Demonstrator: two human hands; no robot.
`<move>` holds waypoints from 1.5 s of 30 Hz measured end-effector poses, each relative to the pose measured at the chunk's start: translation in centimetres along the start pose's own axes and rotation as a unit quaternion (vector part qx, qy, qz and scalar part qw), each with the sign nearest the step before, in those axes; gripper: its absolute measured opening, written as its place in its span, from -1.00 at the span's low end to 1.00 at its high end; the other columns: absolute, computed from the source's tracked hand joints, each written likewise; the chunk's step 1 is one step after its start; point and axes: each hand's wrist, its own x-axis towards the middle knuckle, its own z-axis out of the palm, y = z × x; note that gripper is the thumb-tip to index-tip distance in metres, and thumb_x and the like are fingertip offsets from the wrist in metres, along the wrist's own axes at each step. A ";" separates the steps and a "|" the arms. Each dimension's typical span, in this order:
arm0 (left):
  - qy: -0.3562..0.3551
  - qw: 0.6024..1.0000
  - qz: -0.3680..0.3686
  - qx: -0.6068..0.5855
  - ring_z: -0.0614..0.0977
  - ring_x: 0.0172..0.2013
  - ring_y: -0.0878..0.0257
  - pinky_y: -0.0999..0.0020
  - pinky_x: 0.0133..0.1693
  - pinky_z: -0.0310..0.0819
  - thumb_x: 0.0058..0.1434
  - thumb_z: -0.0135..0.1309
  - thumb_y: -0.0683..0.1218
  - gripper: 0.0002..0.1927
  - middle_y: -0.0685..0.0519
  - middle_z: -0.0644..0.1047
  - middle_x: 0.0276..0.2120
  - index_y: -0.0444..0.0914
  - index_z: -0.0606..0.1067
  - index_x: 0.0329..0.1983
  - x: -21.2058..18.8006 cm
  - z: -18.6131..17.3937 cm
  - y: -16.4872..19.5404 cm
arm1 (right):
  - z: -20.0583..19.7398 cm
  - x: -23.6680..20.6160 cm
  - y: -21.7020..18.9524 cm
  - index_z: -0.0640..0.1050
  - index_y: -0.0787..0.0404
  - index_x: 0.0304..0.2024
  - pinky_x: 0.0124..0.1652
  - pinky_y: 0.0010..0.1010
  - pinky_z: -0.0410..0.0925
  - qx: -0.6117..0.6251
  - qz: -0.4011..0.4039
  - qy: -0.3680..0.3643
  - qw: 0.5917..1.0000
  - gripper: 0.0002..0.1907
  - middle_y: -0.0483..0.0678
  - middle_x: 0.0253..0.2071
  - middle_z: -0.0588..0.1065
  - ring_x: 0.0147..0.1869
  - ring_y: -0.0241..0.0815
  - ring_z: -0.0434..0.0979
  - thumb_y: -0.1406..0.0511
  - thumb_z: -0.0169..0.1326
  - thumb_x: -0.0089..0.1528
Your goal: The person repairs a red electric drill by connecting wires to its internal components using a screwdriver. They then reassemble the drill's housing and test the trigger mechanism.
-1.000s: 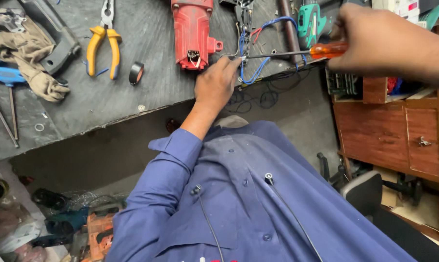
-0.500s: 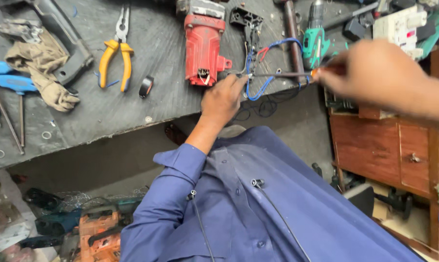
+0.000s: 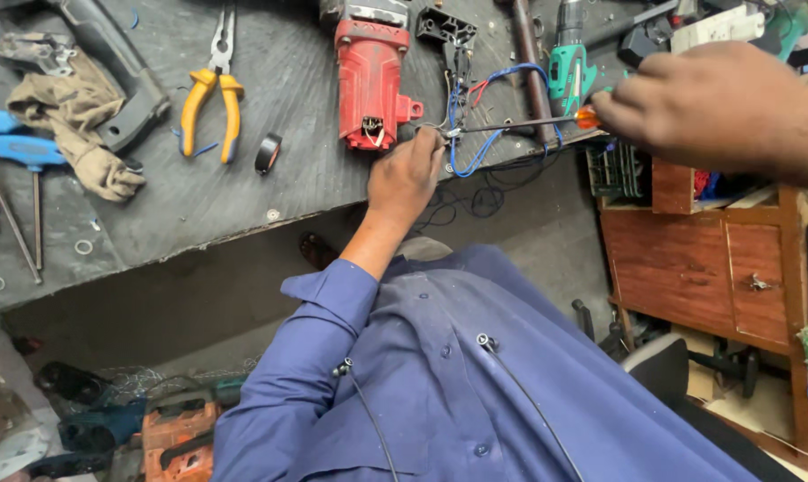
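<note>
- Two hands at work: left hand (image 3: 406, 174) pinched wire ends (image 3: 439, 136) beside red power tool (image 3: 371, 76).
- Right hand (image 3: 712, 103) gripped orange-handled screwdriver (image 3: 520, 124), tip at the wires.
- Probably fastening the connection; steady tip needed next.

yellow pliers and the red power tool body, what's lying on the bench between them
A small roll of black tape lies between the yellow pliers and the red power tool body, on the dark bench, seen in the head view.

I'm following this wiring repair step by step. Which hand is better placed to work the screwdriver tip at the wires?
Probably the right hand: it grips the orange-handled screwdriver, whose tip meets the wires. The left hand pinches those wires beside the red tool body.
</note>
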 end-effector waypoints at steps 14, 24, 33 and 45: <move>-0.011 0.999 -0.026 0.031 0.65 -0.48 0.11 0.15 -0.48 0.50 0.29 0.18 -0.07 -0.78 0.07 0.57 -0.48 -0.11 0.38 -0.11 0.0 0.7 -0.3 | -0.8 2.0 -1.5 0.70 0.06 -0.10 -0.34 -0.18 0.46 0.315 0.264 -0.091 0.907 -0.54 0.00 -0.39 0.60 -0.43 0.02 0.60 -0.10 0.15 0.22; -0.048 0.995 0.001 0.082 0.62 -0.53 0.10 0.15 -0.50 0.47 0.28 0.18 -0.14 -0.76 0.05 0.54 -0.54 -0.10 0.45 -0.02 -0.2 -0.5 0.1 | -3.7 3.5 -0.7 0.59 0.23 -0.13 -0.35 -0.36 0.47 0.186 0.160 0.026 0.969 -0.45 -0.01 -0.23 0.50 -0.32 -0.10 0.59 0.07 0.24 -0.09; -0.119 0.993 -0.008 -0.018 0.69 -0.33 0.05 0.13 -0.32 0.57 0.15 0.10 -0.23 -0.46 0.01 0.64 -0.28 -0.16 0.32 0.22 -0.4 -0.9 -0.7 | -2.0 2.0 1.0 0.58 0.28 -0.09 -0.59 -0.49 0.37 -0.118 -0.143 0.024 0.982 -0.68 -0.22 -0.54 0.33 -0.53 -0.33 0.50 0.20 0.00 0.24; -0.161 0.984 -0.062 -0.045 0.71 -0.26 -0.05 0.04 -0.28 0.59 0.13 0.06 -0.25 -0.43 -0.04 0.67 -0.12 -0.17 0.20 0.21 0.1 -1.1 -0.6 | -2.7 4.8 -0.4 0.69 0.24 -0.17 -0.16 -0.12 0.52 0.386 0.383 -0.131 0.829 -0.53 0.17 -0.33 0.64 -0.28 0.14 0.67 -0.03 0.27 0.21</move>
